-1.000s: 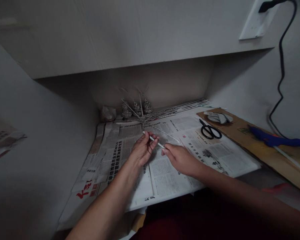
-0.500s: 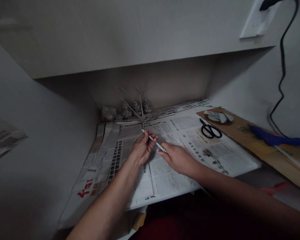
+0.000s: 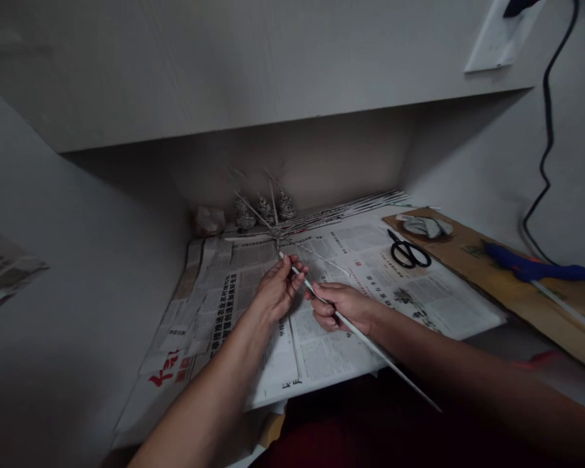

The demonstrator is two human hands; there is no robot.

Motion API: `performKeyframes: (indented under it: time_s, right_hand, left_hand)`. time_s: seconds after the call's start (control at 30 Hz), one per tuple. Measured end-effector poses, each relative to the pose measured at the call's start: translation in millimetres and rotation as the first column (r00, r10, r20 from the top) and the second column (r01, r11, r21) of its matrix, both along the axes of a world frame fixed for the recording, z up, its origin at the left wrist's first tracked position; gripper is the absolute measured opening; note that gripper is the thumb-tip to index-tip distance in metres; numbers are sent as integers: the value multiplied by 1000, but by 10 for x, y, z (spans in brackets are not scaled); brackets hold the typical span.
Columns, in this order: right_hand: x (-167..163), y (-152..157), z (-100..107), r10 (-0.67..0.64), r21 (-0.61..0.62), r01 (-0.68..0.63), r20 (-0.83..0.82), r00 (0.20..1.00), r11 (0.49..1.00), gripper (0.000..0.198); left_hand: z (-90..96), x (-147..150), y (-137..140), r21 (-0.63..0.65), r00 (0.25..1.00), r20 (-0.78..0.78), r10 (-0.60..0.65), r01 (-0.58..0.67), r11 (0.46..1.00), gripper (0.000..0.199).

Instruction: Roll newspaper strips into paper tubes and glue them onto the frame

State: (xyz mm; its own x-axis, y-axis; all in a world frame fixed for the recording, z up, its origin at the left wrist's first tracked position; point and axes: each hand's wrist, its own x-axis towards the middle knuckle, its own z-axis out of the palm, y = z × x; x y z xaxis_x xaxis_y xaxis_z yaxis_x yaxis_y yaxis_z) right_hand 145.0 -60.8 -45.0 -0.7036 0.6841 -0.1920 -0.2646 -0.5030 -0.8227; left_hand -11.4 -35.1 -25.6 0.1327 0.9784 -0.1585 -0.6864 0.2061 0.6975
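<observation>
A thin, pale rolled-paper stick [image 3: 380,354] runs slantwise through both hands, its free end pointing down past the table's front edge. My left hand [image 3: 277,289] pinches the upper end between thumb and fingers. Just below it, my right hand [image 3: 344,305] is closed around the same stick, with a long length coming out under the palm. Beyond my left fingertips lies a star of crossed paper sticks [image 3: 277,233], some slanting upward. Whether the held stick touches that star I cannot tell.
Newspaper [image 3: 322,364] covers the table. Black scissors [image 3: 409,253] lie right of the hands, near cardboard [image 3: 468,279] bearing a blue glue gun [image 3: 531,265]. Small woven cones [image 3: 286,207] and a bundle of paper sticks [image 3: 351,209] sit at the back, under an overhanging panel [image 3: 273,71].
My right hand has turned, its fingers now showing wrapped around the stick. The stick's long lower part now shows beyond the right hand. My left hand stays in place.
</observation>
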Motion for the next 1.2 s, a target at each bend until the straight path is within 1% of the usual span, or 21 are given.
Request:
performKeyframes:
  time_s: [0.1, 0.17, 0.2, 0.23, 0.3, 0.33, 0.37, 0.4, 0.47, 0.5, 0.53, 0.6, 0.7, 0.77, 0.8, 0.87, 0.93, 0.97, 1.03, 1.13, 1.2]
  right_hand:
    - [-7, -6, 27, -25, 93, 17, 91, 996, 996, 31]
    - [-2, -29, 73, -84, 233, 23, 257, 963, 972, 35]
    - [5, -45, 97, -157, 348, 26, 355, 922, 937, 36]
    - [14, -63, 117, -265, 483, 29, 430, 863, 875, 35]
    - [33, -93, 140, -481, 708, 13, 466, 743, 706, 33]
    - [41, -102, 141, -527, 752, 7, 455, 718, 659, 33]
    - [45, -106, 135, -516, 741, 18, 449, 730, 671, 33]
    - [48, -104, 125, -445, 674, 36, 445, 777, 737, 34]
    - [46, -86, 96, -198, 416, 30, 367, 909, 909, 35]
    - [43, -72, 82, -85, 284, 0, 289, 954, 959, 34]
    - [38, -56, 71, -11, 191, -33, 220, 975, 981, 34]
    - [20, -24, 59, 12, 166, -48, 211, 977, 985, 36]
    - [-27, 25, 67, -230, 395, 75, 363, 903, 916, 35]
    - [-64, 54, 82, -319, 457, 130, 365, 875, 880, 33]
    - [-80, 66, 90, -280, 405, 132, 332, 901, 905, 32]
    - [-101, 80, 103, -106, 189, 65, 218, 970, 980, 31]
    - [-105, 77, 107, 32, 18, -34, 115, 993, 999, 33]
    - [-97, 67, 106, 48, 2, -48, 113, 992, 999, 35]
    - [-58, 26, 100, -26, 119, -1, 228, 973, 993, 39]
    - [80, -90, 94, -212, 419, 2, 455, 865, 908, 34]
    - [226, -198, 101, -256, 487, -45, 532, 807, 872, 31]
  left_hand:
    - [-27, -6, 12, -13, 1000, -6, -6, 6, 1000, 14]
    - [-43, -13, 29, -16, 1000, 5, 26, -26, 1000, 15]
    - [-50, -15, 39, -12, 999, 13, 43, -43, 999, 15]
    - [-55, -17, 46, -5, 998, 20, 56, -56, 998, 16]
    - [-59, -15, 55, 7, 998, 31, 54, -54, 999, 18]
    - [-58, -13, 55, 10, 998, 35, 44, -44, 999, 19]
    - [-55, -10, 52, 11, 999, 38, 33, -34, 999, 20]
    - [-50, -7, 48, 10, 999, 44, 28, -28, 1000, 20]
    - [-38, -5, 38, 5, 998, 60, 26, -26, 1000, 21]
    - [-32, -6, 35, 3, 997, 69, 28, -28, 1000, 21]
    - [-29, -7, 33, 3, 997, 75, 31, -32, 999, 21]
    - [-29, -8, 34, 9, 997, 74, 38, -39, 999, 21]
    - [-52, -4, 38, 16, 999, 36, 22, -23, 1000, 19]
    - [-75, -2, 38, 24, 1000, 17, -19, 19, 1000, 20]
    - [-85, -2, 36, 34, 999, 16, -38, 37, 999, 20]
    - [-98, -9, 35, 55, 998, 22, -59, 57, 997, 21]
    - [-97, -26, 44, 51, 998, 25, -52, 51, 997, 21]
    - [-92, -38, 53, 41, 999, 22, -29, 28, 999, 21]
    - [-73, -66, 79, 13, 998, 8, 55, -56, 998, 20]
    - [-45, -115, 122, -10, 985, -14, 173, -173, 985, 20]
    - [-38, -149, 145, -18, 979, -18, 202, -202, 979, 20]
